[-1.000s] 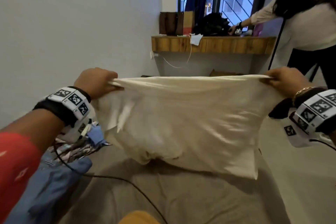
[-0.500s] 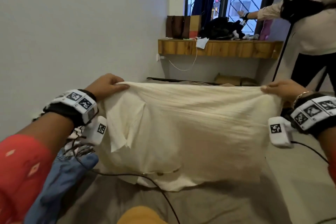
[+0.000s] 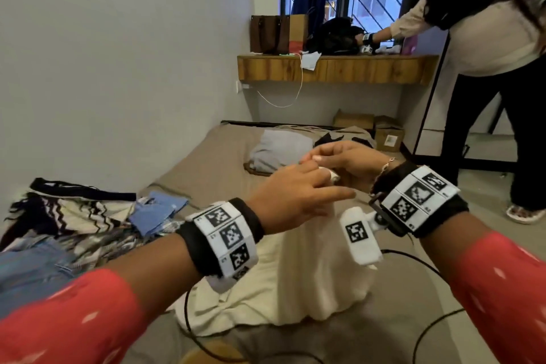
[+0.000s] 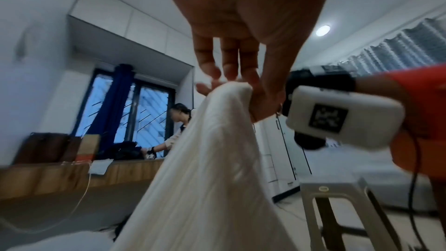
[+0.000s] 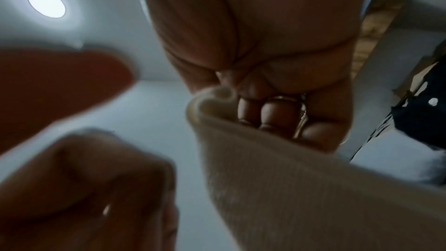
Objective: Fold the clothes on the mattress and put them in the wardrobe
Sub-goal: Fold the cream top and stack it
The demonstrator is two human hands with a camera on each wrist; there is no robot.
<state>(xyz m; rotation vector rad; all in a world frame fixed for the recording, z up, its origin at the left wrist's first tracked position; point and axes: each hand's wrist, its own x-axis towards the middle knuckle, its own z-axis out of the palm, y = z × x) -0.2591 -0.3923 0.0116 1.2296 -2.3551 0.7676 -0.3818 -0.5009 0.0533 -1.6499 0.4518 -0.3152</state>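
A cream garment (image 3: 310,275) hangs doubled over from its top corners, its lower part pooled on the brown mattress (image 3: 206,156). My right hand (image 3: 348,162) pinches the gathered top of the cloth (image 5: 289,178) between thumb and curled fingers (image 5: 272,110). My left hand (image 3: 295,195) is right against it, fingers (image 4: 229,60) straight, their tips touching the top of the fold (image 4: 205,178). In the right wrist view the left hand (image 5: 84,188) is a blur at lower left.
A heap of patterned and blue clothes (image 3: 74,216) lies left on the mattress, a grey garment (image 3: 280,148) farther back. Another person (image 3: 487,38) stands at the wooden shelf (image 3: 336,68). Cardboard boxes (image 3: 387,136) and a stool (image 4: 337,198) stand right; cables (image 3: 428,331) trail across.
Both hands held the garment spread wide; they have now come together in the middle, folding it in half. The left hand's fingers have straightened at the right hand's grip.
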